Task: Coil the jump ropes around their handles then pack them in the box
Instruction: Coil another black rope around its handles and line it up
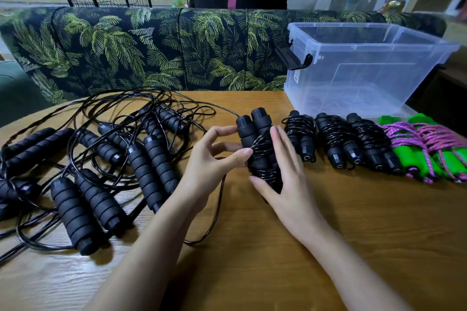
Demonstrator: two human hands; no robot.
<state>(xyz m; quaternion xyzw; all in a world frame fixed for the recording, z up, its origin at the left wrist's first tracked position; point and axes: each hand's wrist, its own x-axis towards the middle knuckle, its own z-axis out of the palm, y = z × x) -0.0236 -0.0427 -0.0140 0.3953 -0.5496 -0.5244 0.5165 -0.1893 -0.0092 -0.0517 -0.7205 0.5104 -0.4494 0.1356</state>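
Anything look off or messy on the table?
Only the uncoiled black ropes at left: their cords lie tangled, looping over each other and across several handles. The coiled bundles sit in a tidy row, the box stands upright, nothing looks damaged. The left hand and right hand hold a half-wound bundle.

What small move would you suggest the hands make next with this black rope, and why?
Probably one more wrap round the paired handles: the left hand holds the cord against them, the right hand steadies them, and a loose length of it trails across the table. The finished bundles beside it show no slack.
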